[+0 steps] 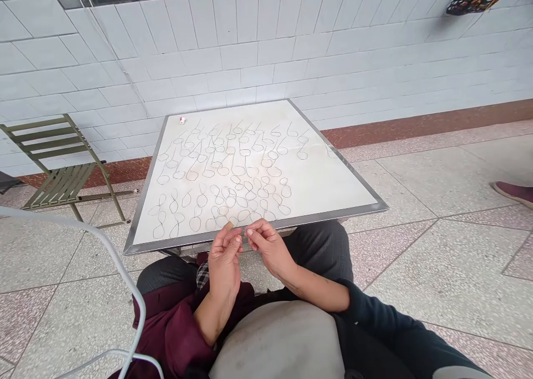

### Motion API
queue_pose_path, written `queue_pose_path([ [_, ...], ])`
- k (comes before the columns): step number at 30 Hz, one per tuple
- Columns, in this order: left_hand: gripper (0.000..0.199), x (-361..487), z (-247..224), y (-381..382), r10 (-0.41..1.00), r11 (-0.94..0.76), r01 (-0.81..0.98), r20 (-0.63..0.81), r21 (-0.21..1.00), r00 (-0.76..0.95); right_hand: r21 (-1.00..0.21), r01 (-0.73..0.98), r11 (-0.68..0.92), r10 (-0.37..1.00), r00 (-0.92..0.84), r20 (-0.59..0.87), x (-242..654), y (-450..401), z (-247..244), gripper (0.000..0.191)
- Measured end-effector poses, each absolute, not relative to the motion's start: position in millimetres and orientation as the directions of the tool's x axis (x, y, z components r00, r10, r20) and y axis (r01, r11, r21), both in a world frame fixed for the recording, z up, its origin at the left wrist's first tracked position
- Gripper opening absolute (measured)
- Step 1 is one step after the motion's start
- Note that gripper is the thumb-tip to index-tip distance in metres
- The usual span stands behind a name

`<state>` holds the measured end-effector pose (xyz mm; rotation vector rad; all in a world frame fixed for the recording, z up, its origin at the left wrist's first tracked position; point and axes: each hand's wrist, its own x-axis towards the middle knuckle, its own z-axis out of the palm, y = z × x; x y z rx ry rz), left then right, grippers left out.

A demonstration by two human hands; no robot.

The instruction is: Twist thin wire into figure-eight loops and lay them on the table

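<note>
My left hand and my right hand meet just in front of the table's near edge, fingertips almost touching. Both are closed in a pinch of thumb and forefinger. Whatever lies between the fingertips is too fine to make out. A tan wrap or patch shows at a fingertip of the left hand. Past the hands, many thin dark loops of wire or cord lie on the white table. Those in the far rows have one loop and a straight tail; several nearer ones look like double loops.
A small white and red object sits at the table's far left corner. To the left stands a slatted folding chair, with a white cable in front. A tiled wall rises behind. Someone's shoe shows at far right.
</note>
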<state>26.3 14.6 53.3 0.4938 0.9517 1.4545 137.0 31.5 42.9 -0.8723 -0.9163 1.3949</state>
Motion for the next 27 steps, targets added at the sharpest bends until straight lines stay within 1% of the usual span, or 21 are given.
queue_pose_path([
  [6,0.04,23.8,50.5,15.5,0.959,0.074,-0.589,-0.219,0.805,-0.179,-0.904,-0.428,-0.009,0.999,-0.05,0.014,135.1,30.1,39.5,0.02],
  [11,0.044,22.6,53.8,14.9,0.95,0.088,-0.593,-0.247,0.8,-0.193,-0.931,-0.365,-0.013,0.998,-0.066,0.012,134.8,27.9,33.9,0.021],
  [14,0.045,20.9,55.1,15.2,0.946,0.095,-0.588,-0.256,0.803,-0.198,-0.947,-0.32,0.029,0.997,-0.065,0.052,137.2,27.1,31.0,0.019],
  [17,0.045,19.0,54.7,16.2,0.95,0.072,-0.562,-0.229,0.824,-0.213,-0.959,-0.265,0.103,0.994,-0.006,0.108,139.6,27.1,30.3,0.023],
  [20,0.045,18.2,54.4,17.2,0.958,0.054,-0.532,-0.193,0.845,-0.211,-0.939,-0.323,0.118,0.993,0.021,0.118,140.9,27.6,31.8,0.028],
  [23,0.048,18.0,54.5,17.0,0.967,0.04,-0.474,-0.154,0.88,-0.205,-0.928,-0.364,0.082,0.995,-0.017,0.094,144.5,29.1,35.5,0.032],
  [25,0.049,17.3,54.4,16.0,0.975,0.038,-0.411,-0.123,0.911,-0.183,-0.946,-0.314,0.075,0.993,-0.065,0.1,150.3,31.3,39.8,0.035],
  [27,0.05,15.8,54.2,14.7,0.986,0.05,-0.331,-0.099,0.942,-0.134,-0.976,-0.19,0.109,0.981,-0.139,0.136,158.6,34.8,45.5,0.038],
])
